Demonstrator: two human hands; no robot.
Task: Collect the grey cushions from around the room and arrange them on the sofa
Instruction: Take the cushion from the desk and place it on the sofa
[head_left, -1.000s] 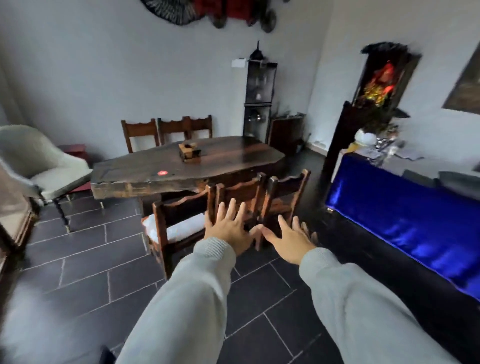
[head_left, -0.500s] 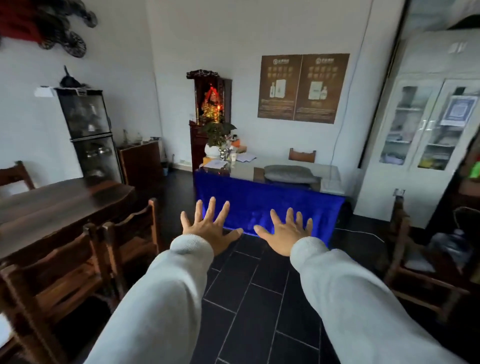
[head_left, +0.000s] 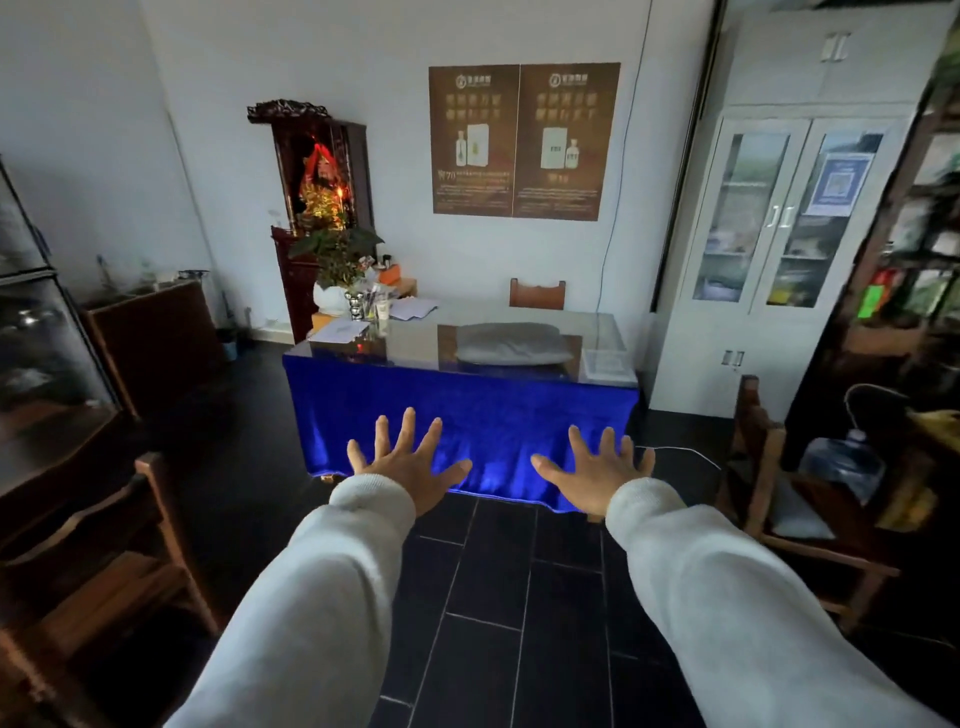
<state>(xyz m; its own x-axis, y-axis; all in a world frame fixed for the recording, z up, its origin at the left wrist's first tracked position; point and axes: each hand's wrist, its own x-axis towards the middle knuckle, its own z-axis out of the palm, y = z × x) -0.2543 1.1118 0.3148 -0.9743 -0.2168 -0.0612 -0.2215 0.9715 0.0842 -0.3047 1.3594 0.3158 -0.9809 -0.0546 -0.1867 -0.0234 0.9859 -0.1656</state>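
Note:
A grey cushion (head_left: 511, 344) lies flat on the glass top of a desk draped in blue cloth (head_left: 467, 415), straight ahead across the dark tiled floor. My left hand (head_left: 408, 462) and my right hand (head_left: 595, 470) are stretched out in front of me, palms down, fingers spread, holding nothing. Both hands are well short of the desk and the cushion. No sofa is in view.
Wooden chairs (head_left: 104, 545) and a dark table edge stand at my left. Another wooden chair (head_left: 789, 499) and a water bottle (head_left: 844, 462) are at my right. A white glass-door cabinet (head_left: 769, 249) and a shrine cabinet (head_left: 317, 208) line the back wall.
My view has swung right, from the dining table to face the blue desk, which is now nearer. My hands have stayed spread and empty and have moved slightly apart.

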